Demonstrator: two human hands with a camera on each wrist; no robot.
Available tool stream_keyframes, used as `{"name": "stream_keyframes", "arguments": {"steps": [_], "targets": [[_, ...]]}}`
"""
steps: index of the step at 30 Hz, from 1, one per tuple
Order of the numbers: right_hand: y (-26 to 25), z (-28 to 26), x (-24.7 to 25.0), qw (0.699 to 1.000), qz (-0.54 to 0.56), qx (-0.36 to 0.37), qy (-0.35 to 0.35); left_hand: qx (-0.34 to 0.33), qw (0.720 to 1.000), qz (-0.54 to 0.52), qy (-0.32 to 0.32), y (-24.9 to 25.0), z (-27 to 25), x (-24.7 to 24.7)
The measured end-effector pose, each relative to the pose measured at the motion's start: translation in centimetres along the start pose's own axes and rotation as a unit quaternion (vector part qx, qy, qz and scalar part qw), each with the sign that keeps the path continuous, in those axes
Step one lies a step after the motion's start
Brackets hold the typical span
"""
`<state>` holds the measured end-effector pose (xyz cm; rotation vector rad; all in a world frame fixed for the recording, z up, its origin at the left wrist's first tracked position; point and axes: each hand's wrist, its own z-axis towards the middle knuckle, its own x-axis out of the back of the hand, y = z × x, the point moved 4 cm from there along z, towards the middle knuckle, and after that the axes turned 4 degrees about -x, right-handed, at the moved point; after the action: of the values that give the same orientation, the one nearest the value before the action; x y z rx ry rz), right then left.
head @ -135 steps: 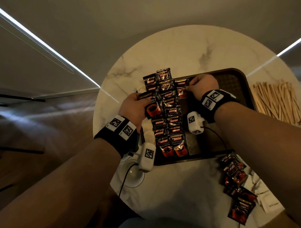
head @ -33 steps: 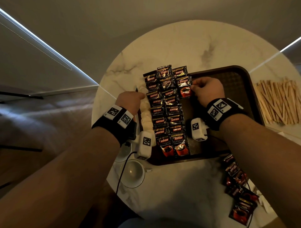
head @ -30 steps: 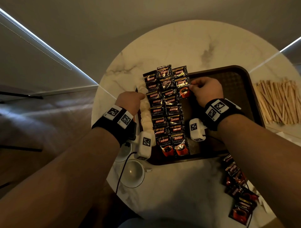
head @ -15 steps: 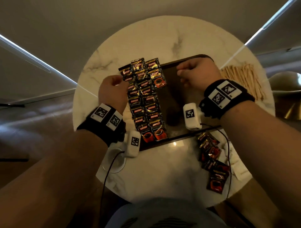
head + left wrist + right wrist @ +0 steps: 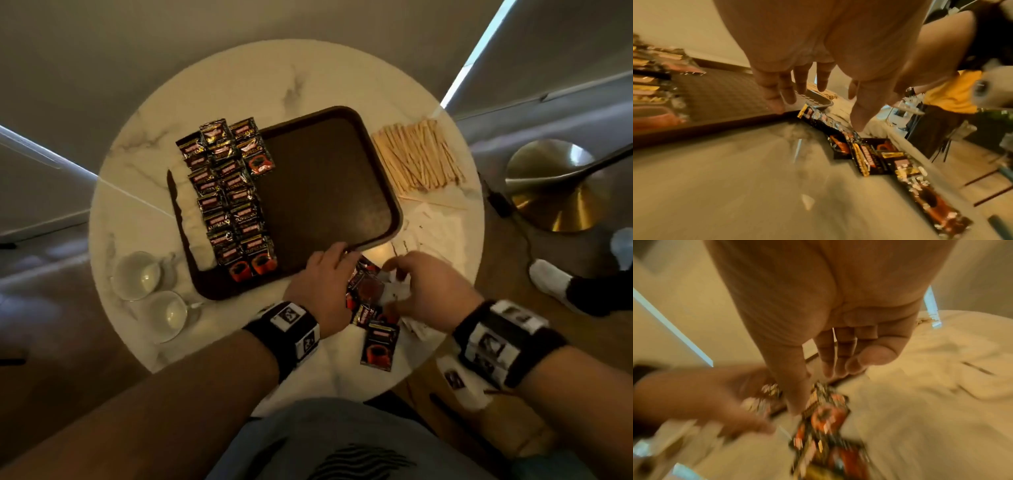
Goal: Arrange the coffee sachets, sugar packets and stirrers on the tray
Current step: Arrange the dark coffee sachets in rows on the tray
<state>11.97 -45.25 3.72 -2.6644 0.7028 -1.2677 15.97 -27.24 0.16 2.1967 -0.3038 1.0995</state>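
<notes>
A brown tray [image 5: 325, 178] lies on the round marble table. Coffee sachets [image 5: 229, 195] lie in overlapping columns on its left part, with a column of white sugar packets [image 5: 193, 219] beside them at the left rim. Loose coffee sachets [image 5: 364, 291] lie in a pile by the table's near edge. My left hand [image 5: 329, 274] hovers at the pile's left, fingers straight over the tray's near rim [image 5: 756, 118], holding nothing. My right hand [image 5: 411, 274] is at the pile's right, its thumb [image 5: 795, 399] reaching down to the sachets [image 5: 824, 418]; that view is blurred and shows nothing gripped.
Wooden stirrers [image 5: 418, 154] lie in a heap on the table right of the tray. White sugar packets [image 5: 435, 226] are spread below them. Two glass cups [image 5: 137, 274] stand at the near left. A gold round base [image 5: 555, 185] and a person's shoe [image 5: 555, 284] are on the floor at right.
Both hands have left the sachet rows on the tray and come back to the loose pile at the table's near right. The right hand let go of the sachet it placed.
</notes>
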Motion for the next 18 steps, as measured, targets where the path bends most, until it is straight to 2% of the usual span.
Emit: {"name": "stream_keyframes", "arguments": {"steps": [2,6,9,13,15,18], "targets": [[1.1,-1.0,-3.3,0.998,-0.055,0.025,-0.017,-0.013,0.998,0.069,-0.005,0.8,1.6,-0.6],[1.7,-1.2,-7.6,0.994,-0.087,0.065,-0.010,-0.036,0.983,0.179,-0.026,1.5,3.1,-1.7],[1.5,-0.6,-8.6,0.993,-0.078,0.085,0.010,-0.060,0.972,0.228,-0.008,1.7,3.0,-2.0],[1.2,0.4,-8.5,0.993,-0.060,0.099,0.013,-0.094,0.956,0.275,-0.035,1.7,2.3,-2.7],[1.1,0.7,-8.6,0.992,-0.053,0.110,0.010,-0.086,0.958,0.272,-0.044,1.5,2.0,-2.6],[1.0,1.0,-8.7,0.991,-0.051,0.125,0.005,-0.013,0.978,0.201,-0.051,0.5,1.5,-2.3]]}}
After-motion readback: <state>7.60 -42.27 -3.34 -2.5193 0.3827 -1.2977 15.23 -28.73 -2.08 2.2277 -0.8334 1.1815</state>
